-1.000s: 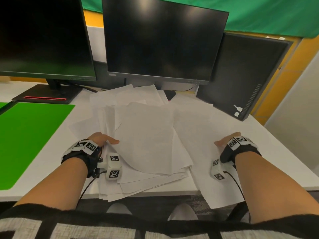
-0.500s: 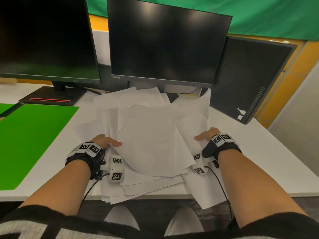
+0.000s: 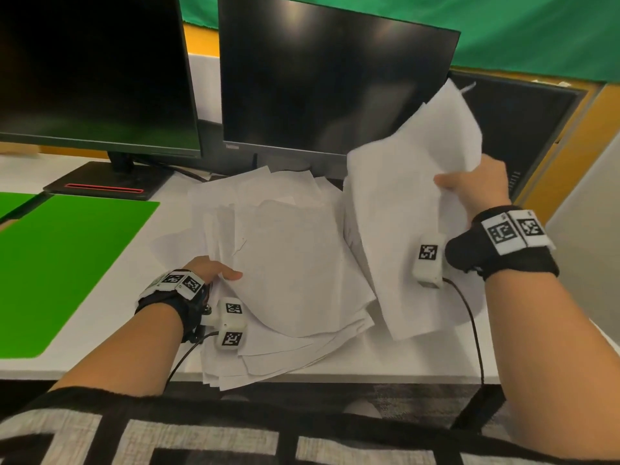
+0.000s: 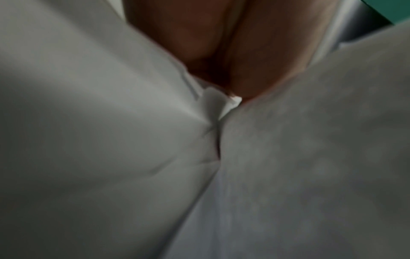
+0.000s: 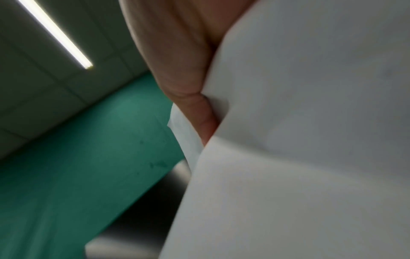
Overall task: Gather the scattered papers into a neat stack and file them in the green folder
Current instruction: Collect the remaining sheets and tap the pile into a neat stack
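A loose pile of white papers (image 3: 285, 263) lies in the middle of the white desk (image 3: 110, 297), overhanging its front edge. My left hand (image 3: 218, 271) grips the pile's left edge, thumb on top and fingers hidden under the sheets; in the left wrist view the fingers (image 4: 255, 61) are wedged between papers (image 4: 88, 122). My right hand (image 3: 453, 182) holds a bunch of sheets (image 3: 402, 213) raised off the desk to the right of the pile, the thumb (image 5: 188, 70) pinching the sheets (image 5: 310, 122). The green folder (image 3: 60, 263) lies flat at the left.
Two dark monitors (image 3: 328, 85) stand at the back, the left one's base (image 3: 100, 182) behind the folder. A dark screen (image 3: 516, 129) leans at the back right. The desk's front edge (image 3: 369, 377) runs just below the pile.
My right hand has gathered the right-hand sheets and lifted them up off the desk towards the back right. The left hand has kept its hold on the pile's left edge.
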Available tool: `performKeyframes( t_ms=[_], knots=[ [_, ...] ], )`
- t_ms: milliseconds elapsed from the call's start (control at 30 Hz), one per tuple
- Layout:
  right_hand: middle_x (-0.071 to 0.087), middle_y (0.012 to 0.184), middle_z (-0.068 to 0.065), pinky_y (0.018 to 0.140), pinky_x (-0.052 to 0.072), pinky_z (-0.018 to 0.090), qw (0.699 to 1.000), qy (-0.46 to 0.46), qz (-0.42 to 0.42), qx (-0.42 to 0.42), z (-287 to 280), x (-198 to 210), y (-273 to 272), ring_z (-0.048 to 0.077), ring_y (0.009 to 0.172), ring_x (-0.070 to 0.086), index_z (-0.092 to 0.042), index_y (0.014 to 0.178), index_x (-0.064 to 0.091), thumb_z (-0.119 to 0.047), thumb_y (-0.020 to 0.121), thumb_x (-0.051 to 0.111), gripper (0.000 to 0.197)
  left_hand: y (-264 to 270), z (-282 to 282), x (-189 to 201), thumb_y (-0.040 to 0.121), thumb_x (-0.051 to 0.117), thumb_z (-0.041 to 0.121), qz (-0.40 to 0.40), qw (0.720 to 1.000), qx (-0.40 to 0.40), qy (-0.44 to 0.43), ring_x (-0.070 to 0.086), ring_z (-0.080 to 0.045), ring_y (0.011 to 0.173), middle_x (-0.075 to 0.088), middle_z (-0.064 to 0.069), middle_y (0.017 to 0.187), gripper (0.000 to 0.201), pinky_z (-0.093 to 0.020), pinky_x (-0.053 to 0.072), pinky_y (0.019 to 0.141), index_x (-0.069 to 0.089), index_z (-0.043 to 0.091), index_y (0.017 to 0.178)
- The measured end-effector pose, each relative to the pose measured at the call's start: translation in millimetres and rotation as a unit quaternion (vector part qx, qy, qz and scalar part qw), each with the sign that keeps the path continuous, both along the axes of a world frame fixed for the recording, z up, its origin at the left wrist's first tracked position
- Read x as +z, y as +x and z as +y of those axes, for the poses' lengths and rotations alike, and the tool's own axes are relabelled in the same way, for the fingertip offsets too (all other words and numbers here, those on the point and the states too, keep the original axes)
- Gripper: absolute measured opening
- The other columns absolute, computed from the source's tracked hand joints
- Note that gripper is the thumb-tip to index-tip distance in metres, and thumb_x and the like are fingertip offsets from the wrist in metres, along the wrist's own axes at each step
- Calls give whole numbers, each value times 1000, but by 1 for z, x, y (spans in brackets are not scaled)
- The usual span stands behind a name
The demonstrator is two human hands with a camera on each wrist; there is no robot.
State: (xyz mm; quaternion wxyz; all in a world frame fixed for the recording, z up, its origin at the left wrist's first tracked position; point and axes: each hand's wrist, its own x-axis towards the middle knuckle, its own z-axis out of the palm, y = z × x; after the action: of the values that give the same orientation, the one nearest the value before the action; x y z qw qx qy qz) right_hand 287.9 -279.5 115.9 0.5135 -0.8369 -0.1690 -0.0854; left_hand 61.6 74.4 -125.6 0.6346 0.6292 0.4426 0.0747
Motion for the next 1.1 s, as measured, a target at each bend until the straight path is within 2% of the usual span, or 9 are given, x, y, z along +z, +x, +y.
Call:
performKeyframes(
  t_ms=[133,267,400,467,567,767,933,1033,1100],
  knots=[
    [65,117,7,87,53,33,976,195,33,89,4,22,-13,23,103,63,-8,124,58,-8,73,72,53,-3,-18,15,12,89,34,5,999,9,40,63,-41,111,66,-21,119,118,-54,50,97,59,1,121],
    [71,109,10,83,57,39,920,317,157,167,21,13,-19,28,98,69,-7,120,62,-7,70,74,52,-5,-26,25,23,90,20,-15,1000,17,13,61,-42,113,66,-22,120,107,-55,45,102,59,1,124],
    [76,76,7,60,60,32,913,226,293,172,51,-39,-31,22,65,73,2,112,64,-3,74,72,38,-6,-23,21,22,90,23,-10,1000,21,-1,61,-42,112,66,-21,121,110,-55,45,103,58,2,125],
    [75,94,15,73,59,41,914,156,340,156,64,-76,-34,30,80,72,5,116,62,-6,72,75,47,-7,-33,31,32,89,27,8,1000,13,16,59,-42,115,63,-23,124,107,-54,45,103,55,0,129],
    [62,120,16,96,48,43,925,9,355,138,76,-110,-33,35,110,60,2,124,56,-22,73,76,60,-12,-43,47,87,58,18,17,998,40,48,54,-42,122,54,-28,135,53,-49,44,106,50,-8,132],
    [57,108,14,71,47,31,880,-254,340,213,73,-120,-22,29,93,55,-10,119,57,-6,76,72,46,-18,-84,83,91,30,67,-150,977,107,-110,71,-21,62,76,-4,73,58,-25,54,53,66,22,94],
    [59,124,21,84,42,32,891,-391,175,147,75,-121,-19,30,103,55,7,121,56,-26,92,55,44,-22,-79,85,65,17,93,-182,964,121,-149,55,-26,125,53,-5,143,109,-38,45,103,46,21,142],
    [60,109,23,80,42,30,891,-369,217,151,73,-131,-14,29,93,55,5,106,57,-25,90,57,34,-26,-84,90,68,23,91,-171,967,111,-156,56,-24,124,54,-4,141,108,-33,46,96,45,15,142],
    [62,114,22,93,48,38,891,-342,245,173,74,-140,-8,35,104,60,5,111,58,-31,85,64,44,-27,-87,91,71,33,86,-186,966,88,-156,62,-25,116,62,-9,134,101,-34,54,85,47,14,140]
  ],
)
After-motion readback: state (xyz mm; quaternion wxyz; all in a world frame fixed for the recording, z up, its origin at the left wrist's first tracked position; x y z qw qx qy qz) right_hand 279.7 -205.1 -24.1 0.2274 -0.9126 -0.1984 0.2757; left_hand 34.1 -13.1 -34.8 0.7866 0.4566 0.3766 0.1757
